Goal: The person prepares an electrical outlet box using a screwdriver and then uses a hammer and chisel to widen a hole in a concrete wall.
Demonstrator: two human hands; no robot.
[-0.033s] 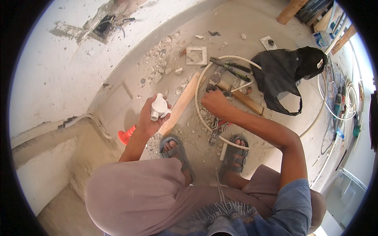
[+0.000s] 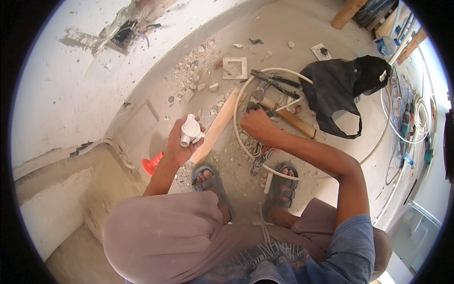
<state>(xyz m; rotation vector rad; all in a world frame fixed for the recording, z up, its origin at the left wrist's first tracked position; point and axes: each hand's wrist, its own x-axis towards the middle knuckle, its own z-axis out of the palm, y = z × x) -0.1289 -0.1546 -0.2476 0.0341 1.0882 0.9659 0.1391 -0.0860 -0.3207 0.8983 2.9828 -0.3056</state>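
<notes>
My left hand (image 2: 182, 142) grips a white round plastic junction fitting (image 2: 191, 128) with short pipe spouts. A little to the right, my right hand (image 2: 255, 123) is closed at a pile of dark dusty tools (image 2: 274, 81); what its fingers hold is hidden. A light cream hose or conduit (image 2: 309, 178) loops around the pile and my right hand. A wooden plank (image 2: 215, 128) lies between my hands, and a yellowish wooden piece (image 2: 298, 124) is beside the pile. Red-handled pliers (image 2: 262, 154) lie below my right hand, and a red plastic object (image 2: 150, 165) behind my left wrist.
A black plastic bag (image 2: 331, 94) lies right of the pile. Rubble (image 2: 189, 92) and a square white frame (image 2: 234, 60) lie near the left wall (image 2: 75, 104). At far right are coiled cable (image 2: 421, 118), a drill (image 2: 405, 123), a bottle (image 2: 385, 46) and timber posts (image 2: 345, 14).
</notes>
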